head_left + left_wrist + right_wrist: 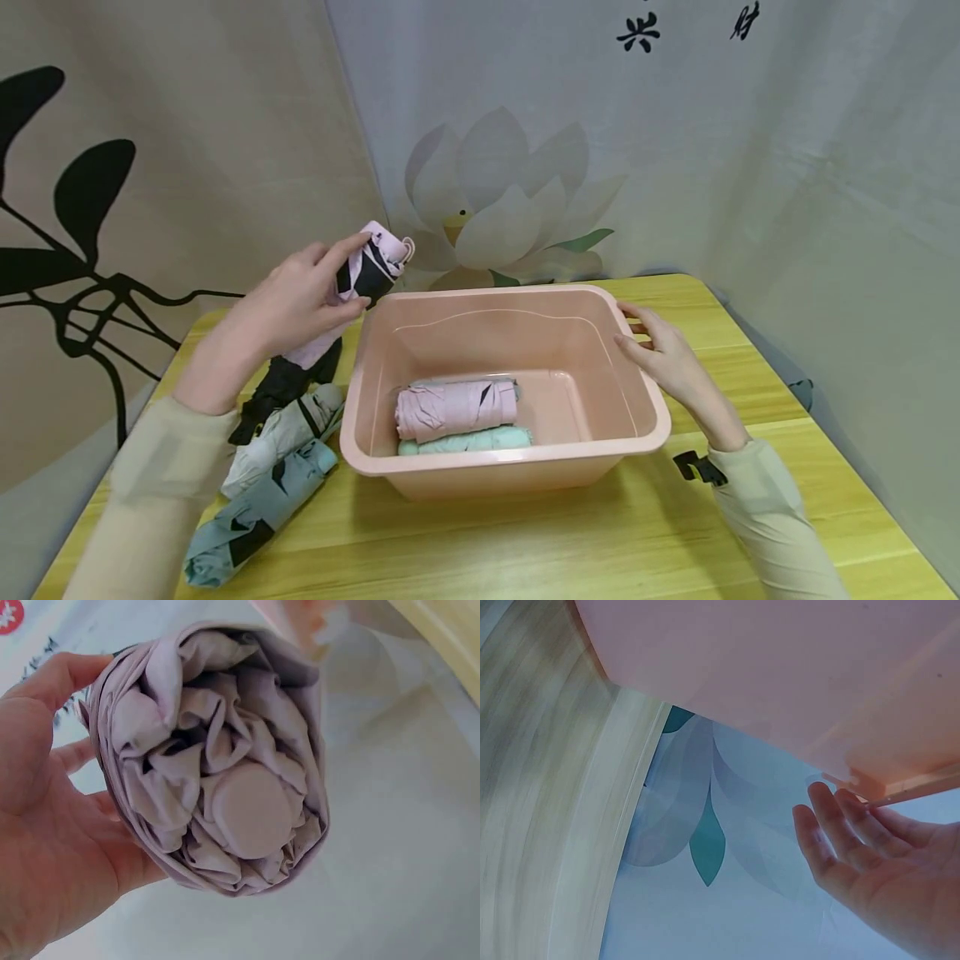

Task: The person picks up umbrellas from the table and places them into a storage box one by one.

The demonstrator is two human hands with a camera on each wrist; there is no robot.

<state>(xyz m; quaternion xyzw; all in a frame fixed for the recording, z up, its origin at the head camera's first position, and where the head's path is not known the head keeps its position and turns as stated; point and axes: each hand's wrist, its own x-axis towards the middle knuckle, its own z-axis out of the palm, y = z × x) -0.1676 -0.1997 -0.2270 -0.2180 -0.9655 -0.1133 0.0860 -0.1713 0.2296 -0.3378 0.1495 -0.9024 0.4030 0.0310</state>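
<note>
My left hand (296,292) grips a folded lilac and black umbrella (372,265), raised at the basin's back left corner. In the left wrist view the umbrella's end (251,810) shows bunched fabric round a smooth round cap. My right hand (667,358) holds the right rim of a pink plastic basin (506,468), thumb over the edge; its fingers (844,832) sit under the rim outside. Inside the basin, a rolled lilac umbrella (457,410) lies beside a mint green one (468,441), toward the front left.
Left of the basin, a grey-blue folded umbrella (258,512), a pale grey one (277,437) and a black bundle (273,392) with lilac fabric lie on the wooden table (480,550). A printed curtain (750,167) hangs behind the table.
</note>
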